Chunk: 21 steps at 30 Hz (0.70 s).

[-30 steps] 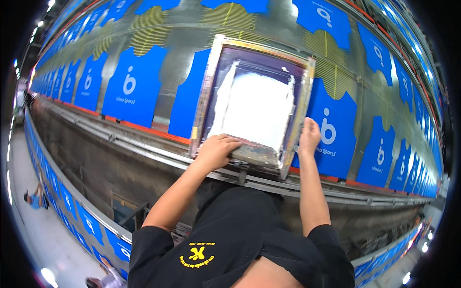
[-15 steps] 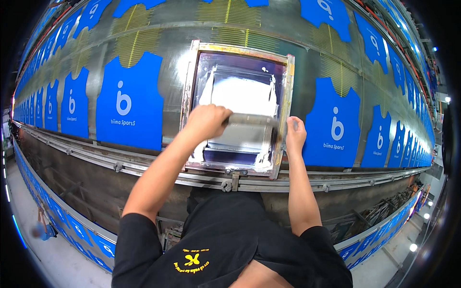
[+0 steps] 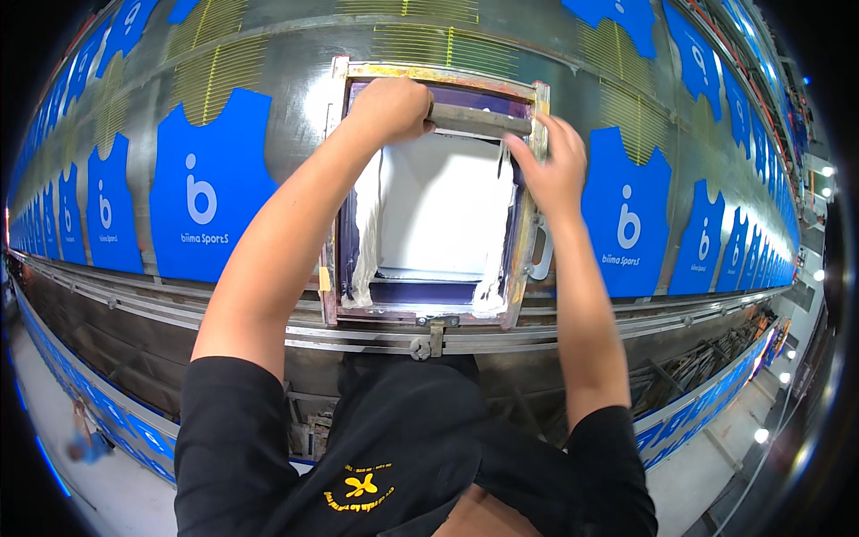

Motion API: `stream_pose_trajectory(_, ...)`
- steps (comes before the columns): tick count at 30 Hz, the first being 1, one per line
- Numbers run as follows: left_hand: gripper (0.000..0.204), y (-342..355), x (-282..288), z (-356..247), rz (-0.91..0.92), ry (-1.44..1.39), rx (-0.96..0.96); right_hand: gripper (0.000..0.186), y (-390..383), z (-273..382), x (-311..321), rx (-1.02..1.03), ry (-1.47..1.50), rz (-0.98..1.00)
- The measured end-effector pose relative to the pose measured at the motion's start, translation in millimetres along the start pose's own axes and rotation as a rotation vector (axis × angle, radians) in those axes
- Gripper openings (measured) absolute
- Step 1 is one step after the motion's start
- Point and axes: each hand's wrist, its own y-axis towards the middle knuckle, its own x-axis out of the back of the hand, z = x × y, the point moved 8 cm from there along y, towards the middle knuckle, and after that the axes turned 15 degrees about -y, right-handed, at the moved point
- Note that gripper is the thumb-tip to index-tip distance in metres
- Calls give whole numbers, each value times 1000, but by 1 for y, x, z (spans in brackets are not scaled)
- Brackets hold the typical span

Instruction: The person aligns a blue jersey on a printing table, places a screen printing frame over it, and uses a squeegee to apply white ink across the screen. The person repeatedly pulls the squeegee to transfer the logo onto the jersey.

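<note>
Head view. My left hand (image 3: 391, 109) is closed on the left end of a grey bar-shaped squeegee (image 3: 479, 121), which runs out from my knuckles toward 3 o'clock. It crosses the framed screen (image 3: 429, 72) near its 12 o'clock side. My right hand (image 3: 557, 170) is slightly blurred, thumb spread from the fingers, at the frame's 2 o'clock corner; the squeegee's far end lies at 10 o'clock from this palm, just beside the thumb. Cannot tell whether they touch. White ink (image 3: 438, 206) spreads at 5 o'clock from my left fist. Blue printed cloth panels flank the frame: one (image 3: 210, 161) at 9 o'clock, another (image 3: 617, 188) at 3.
</note>
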Motion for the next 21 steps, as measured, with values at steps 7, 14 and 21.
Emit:
stream_pose_trajectory(7,31,1,-2,1,-11,-1,57,41,38,34,-60,144,-156,325)
stream_pose_trajectory(14,25,-150,-87,-43,-50,-40,69,30,-120,75,-10,206,-39,273)
stream_pose_trajectory(21,52,-268,-143,-85,-113,-112,-8,51,-231,107,35,151,-12,294)
